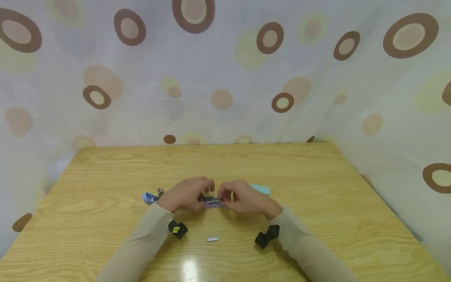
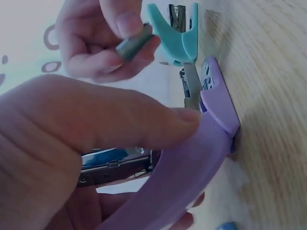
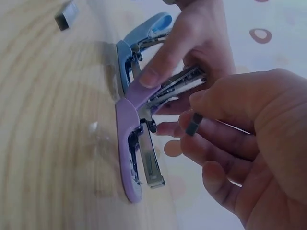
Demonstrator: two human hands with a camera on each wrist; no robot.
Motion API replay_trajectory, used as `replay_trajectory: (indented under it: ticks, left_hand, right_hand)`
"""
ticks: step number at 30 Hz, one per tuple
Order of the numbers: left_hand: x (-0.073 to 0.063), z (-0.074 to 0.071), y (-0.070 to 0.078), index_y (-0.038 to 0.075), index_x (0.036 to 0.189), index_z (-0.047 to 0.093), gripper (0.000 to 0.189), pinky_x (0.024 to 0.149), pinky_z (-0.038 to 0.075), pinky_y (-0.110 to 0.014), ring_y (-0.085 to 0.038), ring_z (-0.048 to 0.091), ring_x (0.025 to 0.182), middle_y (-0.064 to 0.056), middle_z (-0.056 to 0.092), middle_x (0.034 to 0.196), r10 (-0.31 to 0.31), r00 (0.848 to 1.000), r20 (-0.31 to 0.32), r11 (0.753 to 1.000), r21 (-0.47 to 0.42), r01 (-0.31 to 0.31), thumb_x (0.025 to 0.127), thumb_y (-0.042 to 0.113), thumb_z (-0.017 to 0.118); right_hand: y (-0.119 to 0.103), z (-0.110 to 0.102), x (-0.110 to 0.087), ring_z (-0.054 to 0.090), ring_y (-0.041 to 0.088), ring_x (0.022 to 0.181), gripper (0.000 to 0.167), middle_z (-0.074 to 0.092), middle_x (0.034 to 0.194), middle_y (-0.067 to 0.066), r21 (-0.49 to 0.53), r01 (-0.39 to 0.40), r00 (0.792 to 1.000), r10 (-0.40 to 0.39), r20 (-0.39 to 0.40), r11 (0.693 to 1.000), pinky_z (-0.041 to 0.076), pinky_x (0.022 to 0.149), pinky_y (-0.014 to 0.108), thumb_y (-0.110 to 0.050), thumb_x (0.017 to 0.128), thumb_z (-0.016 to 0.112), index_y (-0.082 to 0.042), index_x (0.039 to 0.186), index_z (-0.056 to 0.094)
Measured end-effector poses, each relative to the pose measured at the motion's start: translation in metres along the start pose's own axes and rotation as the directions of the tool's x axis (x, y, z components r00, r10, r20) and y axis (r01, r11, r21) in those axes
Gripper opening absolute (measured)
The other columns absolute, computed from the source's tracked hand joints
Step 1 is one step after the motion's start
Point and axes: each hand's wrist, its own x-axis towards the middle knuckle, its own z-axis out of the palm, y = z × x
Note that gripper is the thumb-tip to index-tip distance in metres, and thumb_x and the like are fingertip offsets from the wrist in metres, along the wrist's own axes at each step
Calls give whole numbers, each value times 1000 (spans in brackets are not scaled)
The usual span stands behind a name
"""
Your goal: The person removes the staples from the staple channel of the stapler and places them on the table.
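A purple stapler (image 1: pixel 213 205) lies on the table with its top cover swung wide up, its metal magazine (image 3: pixel 152 163) exposed. My left hand (image 1: pixel 190 194) grips the raised cover, thumb along the purple shell in the left wrist view and fingers on its other side. Between thumb and fingertips, my right hand (image 1: pixel 246 199) pinches a short strip of staples (image 2: pixel 134 44). That strip is held in the air, apart from the stapler, beside the opened magazine in the right wrist view.
A blue stapler (image 1: pixel 148 198) stands opened left of the left hand. Behind the right hand is a teal stapler (image 1: pixel 260 189), also opened in the left wrist view. Another strip of staples (image 1: pixel 212 238) lies on the wooden table (image 1: pixel 105 219) between the forearms. A patterned curtain (image 1: pixel 211 70) hangs behind.
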Motion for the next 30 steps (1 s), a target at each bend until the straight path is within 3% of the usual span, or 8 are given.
replay_trajectory:
  ticks: [7, 17, 22, 26, 30]
  left_hand:
    - [-2, -10, -1, 9, 111, 59, 39, 79, 50, -37, -19, 59, 91, -6, 63, 104, 5, 1000, -26, 1000, -4, -5, 78, 21, 77]
    - [-7, -9, -1, 9, 109, 60, 40, 77, 49, -35, -16, 56, 88, -6, 62, 105, 32, 998, -45, 999, -15, -33, 80, 30, 78]
    - [-8, -8, 2, 9, 110, 60, 42, 78, 49, -35, -14, 54, 87, -6, 61, 107, 40, 997, -61, 999, -27, -41, 81, 33, 77]
    - [-8, -7, 0, 8, 112, 60, 44, 81, 49, -37, -20, 58, 94, -7, 61, 109, 59, 994, -91, 997, -50, -64, 81, 35, 76]
    - [-8, -8, -3, 10, 115, 58, 46, 83, 50, -38, -23, 60, 99, -6, 62, 112, 59, 990, -126, 995, -69, -68, 80, 33, 76]
  right_hand:
    - [-7, 2, -12, 54, -1, 71, 14, 66, 86, -2, -2, -23, 998, 23, 62, 1000, 47, 60, 19, -5, 89, 65, -6, 102, 61]
    - [-19, 11, -28, 52, -3, 67, 6, 64, 80, -4, -31, -41, 996, 44, 82, 999, 48, 61, 17, -4, 86, 68, -8, 91, 67]
    - [-21, 27, -37, 53, -1, 72, 11, 64, 85, -6, -50, -69, 992, 74, 98, 996, 47, 66, 15, -4, 84, 68, -13, 91, 68]
    - [-24, 44, -39, 50, -3, 72, 15, 63, 86, -9, -85, -70, 988, 81, 133, 994, 44, 66, 12, -4, 84, 68, -17, 92, 68]
    - [-28, 46, -39, 49, -4, 71, 17, 62, 85, -11, -136, -71, 987, 89, 135, 988, 43, 65, 11, -5, 82, 69, -17, 94, 67]
